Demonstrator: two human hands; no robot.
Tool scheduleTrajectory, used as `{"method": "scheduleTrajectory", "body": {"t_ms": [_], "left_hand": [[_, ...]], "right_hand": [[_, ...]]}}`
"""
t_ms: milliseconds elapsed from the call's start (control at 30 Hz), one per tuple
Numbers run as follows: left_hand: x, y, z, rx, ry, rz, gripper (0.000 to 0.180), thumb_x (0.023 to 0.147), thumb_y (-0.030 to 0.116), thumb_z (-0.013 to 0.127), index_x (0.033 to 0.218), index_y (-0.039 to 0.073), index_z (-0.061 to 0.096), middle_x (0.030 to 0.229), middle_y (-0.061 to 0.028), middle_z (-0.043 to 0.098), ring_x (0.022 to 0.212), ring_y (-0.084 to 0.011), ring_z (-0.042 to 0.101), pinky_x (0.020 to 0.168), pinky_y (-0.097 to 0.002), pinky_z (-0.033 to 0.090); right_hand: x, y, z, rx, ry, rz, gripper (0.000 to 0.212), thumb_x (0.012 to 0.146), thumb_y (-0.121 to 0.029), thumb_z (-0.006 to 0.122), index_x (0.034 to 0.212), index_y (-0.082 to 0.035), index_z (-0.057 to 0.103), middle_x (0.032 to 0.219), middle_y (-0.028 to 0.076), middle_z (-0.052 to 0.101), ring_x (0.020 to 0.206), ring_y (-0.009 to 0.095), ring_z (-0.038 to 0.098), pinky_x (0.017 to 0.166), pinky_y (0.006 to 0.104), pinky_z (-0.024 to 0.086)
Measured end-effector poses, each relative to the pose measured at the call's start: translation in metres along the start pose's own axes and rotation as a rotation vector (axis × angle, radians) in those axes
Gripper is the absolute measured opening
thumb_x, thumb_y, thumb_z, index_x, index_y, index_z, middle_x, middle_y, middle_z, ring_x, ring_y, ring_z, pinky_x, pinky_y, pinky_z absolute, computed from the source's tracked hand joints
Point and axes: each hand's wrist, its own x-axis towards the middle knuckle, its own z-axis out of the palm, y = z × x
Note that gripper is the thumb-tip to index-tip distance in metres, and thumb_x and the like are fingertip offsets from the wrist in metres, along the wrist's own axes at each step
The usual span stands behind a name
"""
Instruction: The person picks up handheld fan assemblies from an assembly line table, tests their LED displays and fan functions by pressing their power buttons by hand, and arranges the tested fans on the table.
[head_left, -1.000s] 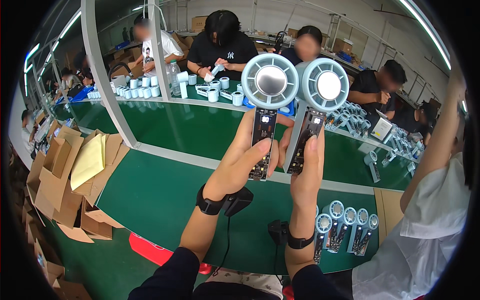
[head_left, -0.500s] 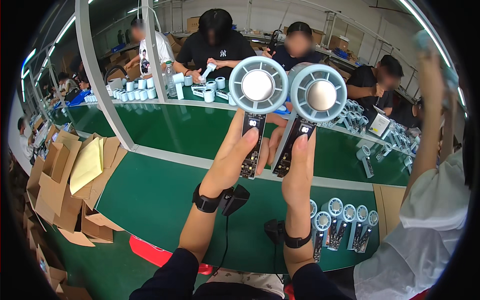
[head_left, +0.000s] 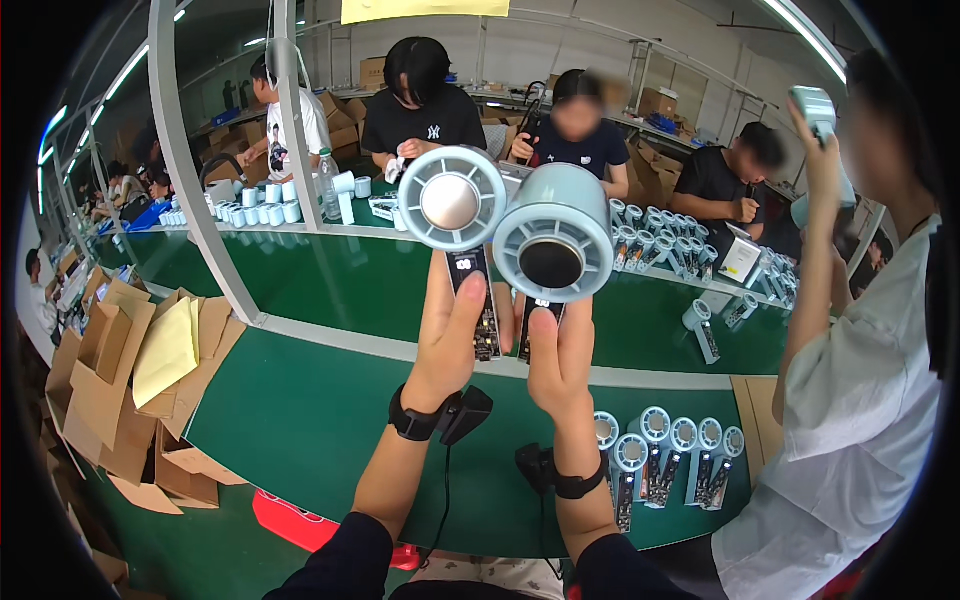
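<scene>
Pale-blue fan (head_left: 562, 205), board (head_left: 541, 303) partly hidden

above the near table (head_left: 300, 420), a first fan (head_left: 453, 200) is in the left hand (head_left: 450, 335) and a second fan (head_left: 555, 245) is in the right hand (head_left: 562, 365). on the table's right part lies a cluster of fans (head_left: 630, 453); a cardboard sheet (head_left: 760, 405) is at the table's right end, a person (head_left: 850, 400) right of it. open boxes (head_left: 110, 395) are left of the table. behind the table run a rail (head_left: 330, 338), then a far worktop (head_left: 310, 280), with a bottle (head_left: 327, 188) toward the near table's left, more fans (head_left: 665, 242) toward its right, and co-workers (head_left: 425, 115) farthest back.
</scene>
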Motion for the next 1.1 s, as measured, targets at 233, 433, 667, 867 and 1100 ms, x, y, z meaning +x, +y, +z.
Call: {"method": "scheduleTrajectory", "body": {"t_ms": [233,433,667,867,1100], "left_hand": [[0.004,0.003,-0.004,0.039,-0.007,0.058,0.041,0.099,0.022,0.037,0.132,0.001,0.025,0.093,-0.0082,0.051,0.053,-0.01,0.051,0.047,-0.0206,0.042],[0.003,0.006,0.0,-0.003,0.038,0.028,0.043,0.098,0.026,0.038,0.13,0.0,0.027,0.088,-0.0079,0.048,0.05,-0.0105,0.049,0.044,-0.0214,0.042],[0.003,0.009,-0.003,-0.018,0.032,0.018,0.034,0.099,0.024,0.038,0.123,0.002,0.031,0.089,-0.0073,0.049,0.051,-0.0101,0.051,0.045,-0.0199,0.042],[0.004,0.007,-0.003,-0.033,0.023,-0.006,0.031,0.099,0.023,0.038,0.121,0.002,0.032,0.089,-0.0069,0.049,0.052,-0.0099,0.051,0.046,-0.0201,0.042],[0.004,0.006,-0.004,-0.035,0.024,-0.06,0.03,0.099,0.024,0.039,0.119,0.003,0.033,0.089,-0.0064,0.049,0.052,-0.0096,0.051,0.046,-0.0202,0.042]], "right_hand": [[0.0,0.032,-0.008,-0.144,0.017,-0.198,0.042,0.094,-0.018,0.046,0.126,0.006,0.036,0.09,0.013,0.06,0.07,0.018,0.057,0.064,0.0302,0.045],[0.001,0.033,-0.006,-0.071,0.12,-0.21,0.041,0.098,-0.031,0.034,0.118,0.004,0.039,0.077,0.008,0.052,0.06,0.011,0.046,0.054,0.0226,0.037],[0.01,0.017,-0.004,0.13,0.161,-0.01,0.039,0.099,-0.034,0.033,0.115,0.001,0.04,0.076,0.008,0.052,0.055,0.01,0.045,0.049,0.0215,0.036],[0.011,0.018,-0.003,0.074,0.113,0.025,0.036,0.099,-0.033,0.033,0.113,-0.001,0.041,0.073,0.006,0.05,0.054,0.008,0.044,0.048,0.0198,0.034],[0.01,0.021,-0.001,0.07,0.095,0.05,0.034,0.1,-0.032,0.033,0.113,-0.001,0.041,0.07,0.004,0.049,0.054,0.007,0.044,0.047,0.0197,0.034]]}}
